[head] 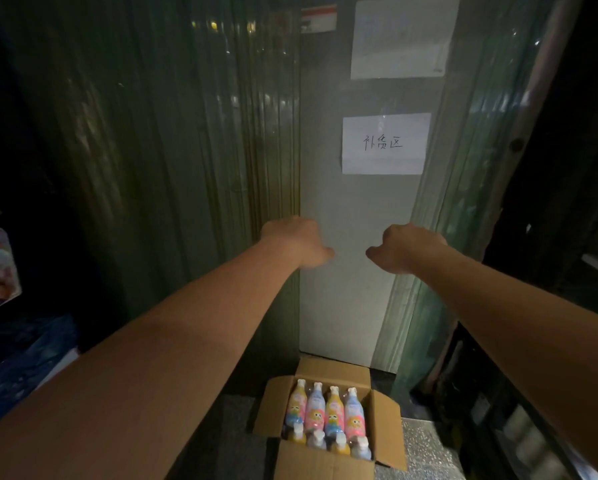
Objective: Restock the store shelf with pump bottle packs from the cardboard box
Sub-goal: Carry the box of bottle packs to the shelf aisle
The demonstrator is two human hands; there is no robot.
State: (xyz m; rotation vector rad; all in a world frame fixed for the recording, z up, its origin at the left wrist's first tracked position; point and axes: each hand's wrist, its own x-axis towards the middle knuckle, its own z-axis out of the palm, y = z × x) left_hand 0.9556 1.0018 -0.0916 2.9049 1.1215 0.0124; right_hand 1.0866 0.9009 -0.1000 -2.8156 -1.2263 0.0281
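Empty, loosely curled, left hand (pixel 295 242) and right hand (pixel 406 249) reach toward the wall (pixel 342 202); below, the open box (pixel 387 424) on the floor (pixel 425 445) holds bottle packs (pixel 327 410).

A white paper sheet (pixel 386 143) taped to the grey panel (pixel 342 271) carries the handwritten characters 补货区 in dark ink. Print on the red-and-white sticker (pixel 319 18) higher up and on the pump bottle labels (pixel 332 410) in the cardboard box (pixel 387 427) is too small to read.
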